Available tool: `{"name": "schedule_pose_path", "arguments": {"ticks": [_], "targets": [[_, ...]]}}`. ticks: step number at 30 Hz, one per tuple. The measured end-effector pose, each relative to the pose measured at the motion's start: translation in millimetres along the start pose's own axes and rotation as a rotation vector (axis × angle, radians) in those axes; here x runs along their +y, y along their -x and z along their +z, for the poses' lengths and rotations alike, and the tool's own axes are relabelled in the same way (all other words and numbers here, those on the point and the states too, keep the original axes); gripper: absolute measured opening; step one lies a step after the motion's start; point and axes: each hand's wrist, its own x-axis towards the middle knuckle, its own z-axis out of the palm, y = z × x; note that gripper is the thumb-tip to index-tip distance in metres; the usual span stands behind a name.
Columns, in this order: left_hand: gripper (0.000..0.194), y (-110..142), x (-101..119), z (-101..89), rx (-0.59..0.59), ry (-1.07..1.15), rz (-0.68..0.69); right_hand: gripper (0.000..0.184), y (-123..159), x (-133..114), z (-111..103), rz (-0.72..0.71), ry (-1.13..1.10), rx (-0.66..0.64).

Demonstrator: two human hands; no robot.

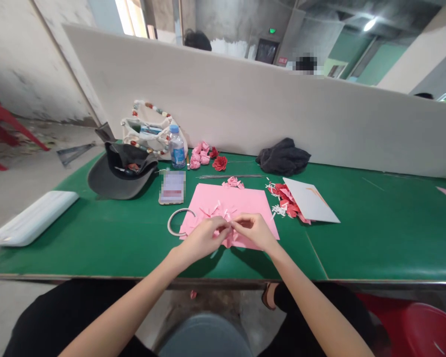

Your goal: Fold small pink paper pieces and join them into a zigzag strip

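Note:
My left hand (211, 232) and my right hand (253, 230) meet over a pink sheet (256, 201) on the green table. Thumb and fingers of both are pinched together, fingertips almost touching. What lies between them is too small to make out. Cut pink paper pieces (228, 241) lie spread just under and behind my fingers. Left of my left hand, a silvery ring (173, 221) overlaps the sheet's edge. A folded pink paper flower (233, 182) rests at the sheet's far edge, with thin wires (226, 176) behind it.
Pink paper flowers (200, 154), a red flower (219, 163) and a water bottle (177, 148) stand along the back. A cap (121, 171), bag (152, 126) and phone (172, 187) are leftward. Paper scraps (288, 201), a white card (312, 201) and dark cloth (284, 157) lie rightward.

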Motion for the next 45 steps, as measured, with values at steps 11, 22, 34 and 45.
{"name": "schedule_pose_path", "arguments": {"ticks": [11,22,34,45], "targets": [[0.026,-12,-11,-17.3,0.054,-0.009,0.004,0.017,-26,-10,0,-0.025,-0.027,-0.012],[0.025,-15,-7,-28.7,0.097,-0.092,-0.027,0.012,-36,-21,4,-0.094,0.050,0.008],[0.023,-5,-3,-42.0,0.196,-0.068,-0.078,0.012,-35,-30,-2,-0.253,0.186,0.188],[0.026,-21,-21,-51.3,0.274,0.380,-0.269,0.025,-16,46,-162,0.333,0.895,0.613]]}}
